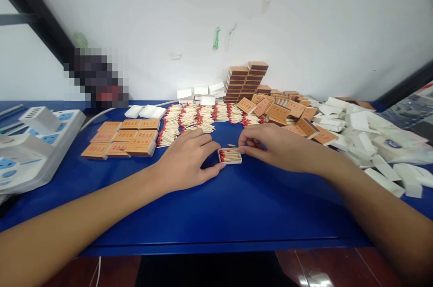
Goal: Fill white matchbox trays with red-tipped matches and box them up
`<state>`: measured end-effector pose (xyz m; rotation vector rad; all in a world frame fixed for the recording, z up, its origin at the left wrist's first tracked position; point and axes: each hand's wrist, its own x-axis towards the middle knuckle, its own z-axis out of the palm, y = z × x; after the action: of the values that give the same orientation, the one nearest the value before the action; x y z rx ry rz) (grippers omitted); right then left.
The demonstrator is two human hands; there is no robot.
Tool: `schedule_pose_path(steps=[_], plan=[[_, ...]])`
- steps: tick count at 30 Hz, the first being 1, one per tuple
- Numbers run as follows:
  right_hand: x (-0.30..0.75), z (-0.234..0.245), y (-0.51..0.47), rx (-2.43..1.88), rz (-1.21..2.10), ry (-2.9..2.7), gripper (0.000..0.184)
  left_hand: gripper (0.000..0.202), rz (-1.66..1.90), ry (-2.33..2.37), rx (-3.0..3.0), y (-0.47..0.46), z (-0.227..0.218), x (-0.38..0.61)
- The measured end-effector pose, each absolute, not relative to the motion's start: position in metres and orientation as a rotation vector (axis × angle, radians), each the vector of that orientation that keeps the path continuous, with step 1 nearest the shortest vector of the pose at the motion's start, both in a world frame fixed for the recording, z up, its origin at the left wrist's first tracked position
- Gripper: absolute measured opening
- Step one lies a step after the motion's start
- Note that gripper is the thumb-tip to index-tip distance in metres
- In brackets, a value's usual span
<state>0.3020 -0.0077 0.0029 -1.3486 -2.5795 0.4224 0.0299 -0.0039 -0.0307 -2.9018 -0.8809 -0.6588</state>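
Observation:
A small white matchbox tray full of red-tipped matches lies on the blue table. My left hand grips its left end between thumb and index finger. At the tray's right end, my right hand is closed in a pinch, thumb and index finger together on what looks like a match over the tray's edge. One loose match rests just behind the tray. Beyond both hands spread several heaps of red-tipped matches.
Orange matchboxes sit in rows at left, beside a white power strip. White trays and stacked matchboxes stand by the wall. At right, loose matchboxes and white trays are heaped on the blue table.

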Motion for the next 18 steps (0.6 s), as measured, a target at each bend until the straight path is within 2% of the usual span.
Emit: schedule_pose_path(steps=[14,18], plan=[[0.3011,-0.0025,-0.008,-1.279,0.488,-2.581,0.032,0.034,-0.684,-0.862,-2.902,-0.0034,-0.0308,0.03],[0.2993,-0.0044,-0.0074,-1.247,0.5,-2.582,0.028,0.033,-0.676,-0.864,-2.894,-0.0038,-0.0299,0.03]])
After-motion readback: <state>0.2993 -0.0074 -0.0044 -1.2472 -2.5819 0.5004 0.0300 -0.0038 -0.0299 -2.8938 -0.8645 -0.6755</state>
